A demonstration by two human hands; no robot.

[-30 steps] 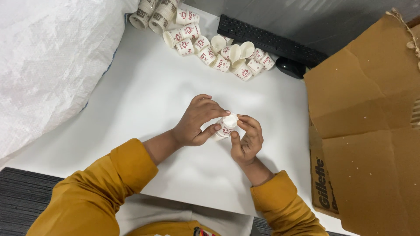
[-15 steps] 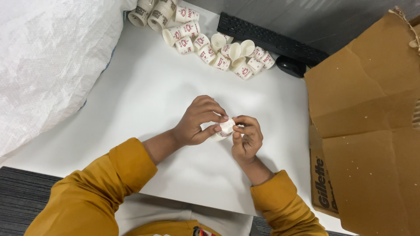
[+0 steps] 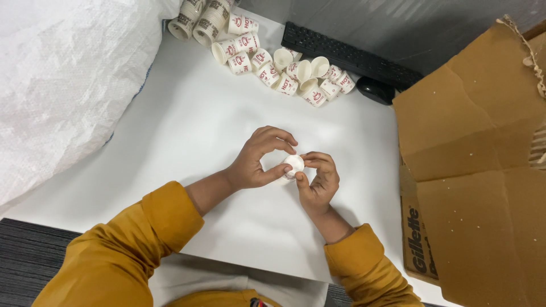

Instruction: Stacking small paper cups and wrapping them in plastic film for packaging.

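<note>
My fingers cover most of the small paper cup in my grip. The white woven sack at upper left and the cardboard box at right run off the frame.

The small paper cup pinched between the two hands is white with a red print. The heap of paper cups is likewise white with red markings, some showing plain cream insides. The worktop is plain white. The woven sack is white with a fine weave pattern. The sleeves are mustard yellow. The keyboard and mouse are black. The flattened cardboard box is brown, speckled with pale dots.
</note>
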